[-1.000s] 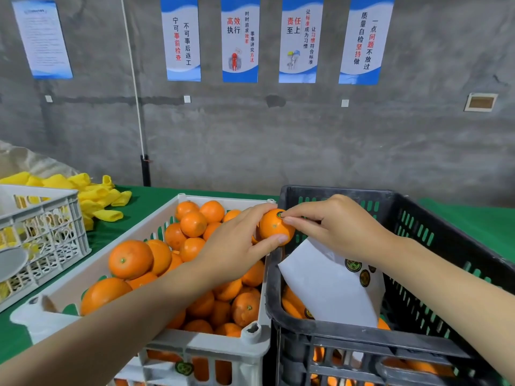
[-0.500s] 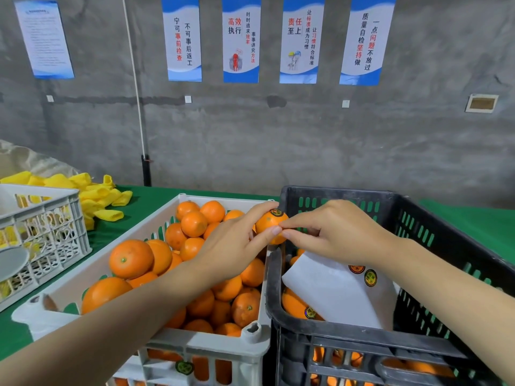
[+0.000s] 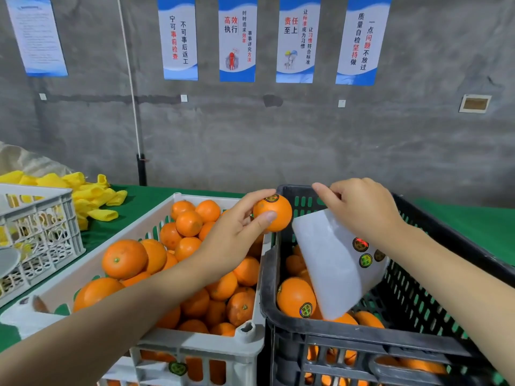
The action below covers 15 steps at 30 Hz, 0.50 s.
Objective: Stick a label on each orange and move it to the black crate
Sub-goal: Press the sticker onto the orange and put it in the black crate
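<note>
white crate (image 3: pixel 156 232) w/ oranges, black crate (image 3: pixel 446 246) w/ labelled ones; left fingers (image 3: pixel 262 218) grip orange (image 3: pixel 274 213).

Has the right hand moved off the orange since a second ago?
Yes. The right hand has pulled right, off the orange, and now sits over the black crate interior.

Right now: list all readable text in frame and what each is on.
Second poster: "宁可事前检查 不可事后返工".
Third poster: "高效执行", "时时追求效率 事事讲究方法".
Fourth poster: "责任至上", "让标准成为习惯 让习惯符合标准".
Fifth poster: "质量自检坚持做 一点问题不放过".
Leftmost poster: too small to read.
Round labels on the sheet, held orange and crated orange: blurred, unreadable.
</note>
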### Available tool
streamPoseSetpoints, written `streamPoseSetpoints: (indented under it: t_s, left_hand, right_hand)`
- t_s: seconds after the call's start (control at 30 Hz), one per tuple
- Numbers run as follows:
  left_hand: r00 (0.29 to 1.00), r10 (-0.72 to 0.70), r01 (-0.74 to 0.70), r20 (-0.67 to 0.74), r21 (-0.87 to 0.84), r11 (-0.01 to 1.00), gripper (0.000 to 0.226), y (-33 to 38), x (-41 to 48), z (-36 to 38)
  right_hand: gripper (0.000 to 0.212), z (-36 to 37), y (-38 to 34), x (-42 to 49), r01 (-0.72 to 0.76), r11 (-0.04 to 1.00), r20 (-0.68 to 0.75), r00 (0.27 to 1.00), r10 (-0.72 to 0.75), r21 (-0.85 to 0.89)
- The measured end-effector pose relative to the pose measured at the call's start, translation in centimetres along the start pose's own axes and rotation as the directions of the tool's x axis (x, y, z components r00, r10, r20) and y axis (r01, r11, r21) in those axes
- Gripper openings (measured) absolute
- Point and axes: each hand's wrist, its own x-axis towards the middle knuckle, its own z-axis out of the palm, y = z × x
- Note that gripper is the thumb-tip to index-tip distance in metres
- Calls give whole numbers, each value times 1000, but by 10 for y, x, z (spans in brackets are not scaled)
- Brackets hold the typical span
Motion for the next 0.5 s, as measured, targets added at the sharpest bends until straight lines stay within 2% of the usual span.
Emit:
streamPoseSetpoints:
  t_s: [0.13, 0.2, 0.27, 0.37, 0.5]
  left_hand:
    - [983, -55, 66, 178, -53, 996, 39, -2, -1, 2]
    - [953, -103, 128, 285, -72, 989, 44, -5, -2, 7]
    - [933, -142, 148, 331, 8, 989, 48, -5, -2, 11]
    - [945, -152, 80, 288, 249, 965, 46, -8, 1, 7]
    - [978, -133, 51, 162, 433, 900, 40, -12, 1, 2]
  right_hand:
    - [61, -4, 12, 3, -85, 984, 9, 996, 88, -157]
    - [61, -4, 15, 4, -116, 979, 4, 993, 118, -169]
    - [61, -3, 16, 4, -119, 981, -14, 993, 118, -155]
    - [61, -3, 16, 4, -124, 980, -61, 991, 115, -155]
    - [61, -8, 13, 5, -60, 975, -111, 993, 36, -212]
